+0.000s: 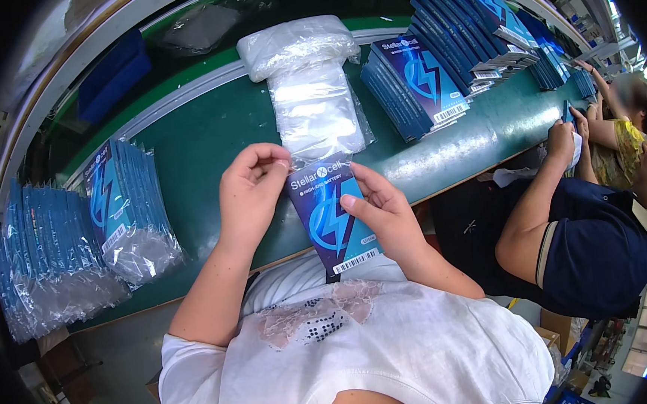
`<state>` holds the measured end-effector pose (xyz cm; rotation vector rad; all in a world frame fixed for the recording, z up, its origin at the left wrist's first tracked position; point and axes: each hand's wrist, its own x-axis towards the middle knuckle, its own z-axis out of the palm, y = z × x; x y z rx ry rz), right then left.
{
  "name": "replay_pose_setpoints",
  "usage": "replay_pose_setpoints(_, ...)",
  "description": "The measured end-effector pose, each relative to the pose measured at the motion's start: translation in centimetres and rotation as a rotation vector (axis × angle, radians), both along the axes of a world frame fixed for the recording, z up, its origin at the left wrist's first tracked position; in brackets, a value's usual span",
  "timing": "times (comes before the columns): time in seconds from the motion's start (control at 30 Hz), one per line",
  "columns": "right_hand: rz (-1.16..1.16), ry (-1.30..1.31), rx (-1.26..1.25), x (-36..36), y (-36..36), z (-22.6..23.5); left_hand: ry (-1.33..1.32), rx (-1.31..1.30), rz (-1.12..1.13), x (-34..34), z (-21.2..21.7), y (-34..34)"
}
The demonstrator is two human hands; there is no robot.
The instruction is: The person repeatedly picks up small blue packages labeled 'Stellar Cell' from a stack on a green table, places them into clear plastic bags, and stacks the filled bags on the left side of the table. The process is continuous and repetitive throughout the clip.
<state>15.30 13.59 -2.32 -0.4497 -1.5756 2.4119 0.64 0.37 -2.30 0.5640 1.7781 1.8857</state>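
In front of my chest is a flat blue battery box [332, 224] with a lightning-bolt design and a barcode strip. My right hand [384, 216] grips it along its right side, thumb on the front face. My left hand [256, 184] is closed in a pinch beside the box's upper left corner, on the lip of a clear plastic bag [300, 161]. Just beyond the box's top edge lies a stack of clear plastic bags [313, 109], with a thicker bundle of bags [297, 42] across its far end.
Bagged boxes [56, 243] stand in rows at the left of the green table [206, 128]. Unbagged boxes [420, 82] are stacked at the far right, with more piles behind. A blue bin [113, 75] is beyond the table's rail. Co-workers [566, 237] sit close on my right.
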Motion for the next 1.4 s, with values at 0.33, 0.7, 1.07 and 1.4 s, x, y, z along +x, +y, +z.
replay_pose_setpoints(0.33, -0.24, 0.003, 0.005, -0.9, 0.2, -0.5, 0.97, -0.312, 0.027, 1.0, 1.2, -2.2)
replay_pose_setpoints(0.7, 0.083, -0.059, -0.24, 0.0, 0.7, 0.9, 0.859, -0.322, -0.243, -1.7, 1.2, -2.1)
replay_pose_setpoints(1.07, 0.051, -0.098, -0.16, -0.5, -0.4, -0.1, 0.843, -0.247, 0.034, -0.2, 1.2, -2.0)
replay_pose_setpoints(1.4, -0.054, 0.012, -0.039, -1.2, -1.3, -0.9, 0.81, -0.365, -0.251, 0.5, 3.6, -3.0)
